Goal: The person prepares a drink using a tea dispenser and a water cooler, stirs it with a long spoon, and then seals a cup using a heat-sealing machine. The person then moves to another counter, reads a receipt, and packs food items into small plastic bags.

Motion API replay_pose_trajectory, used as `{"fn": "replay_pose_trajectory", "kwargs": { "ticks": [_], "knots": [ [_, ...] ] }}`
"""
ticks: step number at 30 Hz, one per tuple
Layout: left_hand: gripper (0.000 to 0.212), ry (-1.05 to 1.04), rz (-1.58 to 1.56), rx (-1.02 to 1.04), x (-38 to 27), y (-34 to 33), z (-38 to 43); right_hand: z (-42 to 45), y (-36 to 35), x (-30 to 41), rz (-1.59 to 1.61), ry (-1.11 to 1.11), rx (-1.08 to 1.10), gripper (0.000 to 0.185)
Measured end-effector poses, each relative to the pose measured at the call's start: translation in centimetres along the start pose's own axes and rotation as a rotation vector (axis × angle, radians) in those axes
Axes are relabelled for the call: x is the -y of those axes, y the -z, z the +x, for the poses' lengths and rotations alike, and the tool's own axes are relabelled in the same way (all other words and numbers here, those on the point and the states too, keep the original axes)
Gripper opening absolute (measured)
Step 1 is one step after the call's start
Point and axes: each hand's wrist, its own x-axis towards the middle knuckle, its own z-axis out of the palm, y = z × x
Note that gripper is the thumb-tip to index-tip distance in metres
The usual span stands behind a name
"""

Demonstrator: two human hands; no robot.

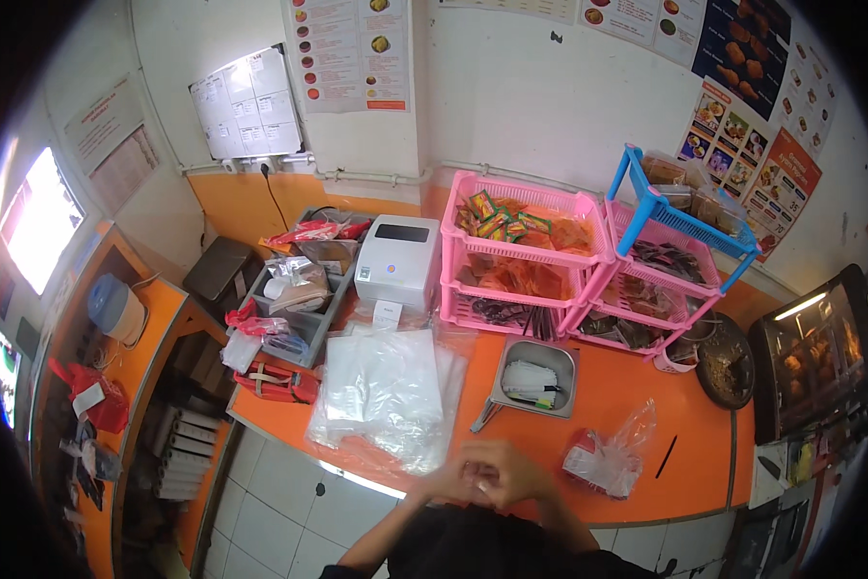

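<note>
My left hand (445,483) and my right hand (503,470) are together close to my body, over the front edge of the orange counter (492,391). Their fingers meet, and something small and pale shows between them; I cannot tell what it is or which hand has it. Left of my hands lies a stack of clear plastic bags (383,383). Beyond them is a steel tray (535,380) with white packets, metal tongs (486,416) leaning at its corner. To the right are a red and white package in a clear bag (600,463) and a thin black stick (666,457).
A white label printer (398,260) stands at the back beside a grey divided bin (318,318). Pink basket racks (524,250) and a blue rack (684,213) hold packets. A dark round pan (724,362) and a lit food warmer (810,354) stand at right. A red pouch (278,383) lies at left.
</note>
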Motion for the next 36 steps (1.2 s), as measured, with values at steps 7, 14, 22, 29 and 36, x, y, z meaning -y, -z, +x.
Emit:
{"fn": "replay_pose_trajectory", "kwargs": {
  "ticks": [7, 14, 22, 29, 36],
  "knots": [
    [0.049, -0.644, 0.131, -0.335, 2.7, -0.2, 4.4, 0.7, 0.0, -0.1, -0.299, -0.001, 0.223, 0.019],
    [0.033, -0.555, 0.531, -0.483, 4.7, -1.2, 4.6, -2.0, 1.8, -6.0, -0.046, -0.226, -0.124, 0.017],
    [0.031, -0.395, 0.896, -0.611, 5.6, -2.0, 4.6, -2.3, 8.1, -12.8, 0.266, -0.517, 0.385, 0.03],
    [0.055, -0.386, 0.746, -0.567, 3.7, 1.1, 3.3, 12.0, 9.6, -14.7, 0.01, -0.391, 0.313, 0.03],
    [0.045, -0.465, 0.121, -0.782, 4.8, 16.2, 0.7, 23.0, 3.5, -21.2, -0.255, -0.197, -0.103, 0.013]
  ]
}}
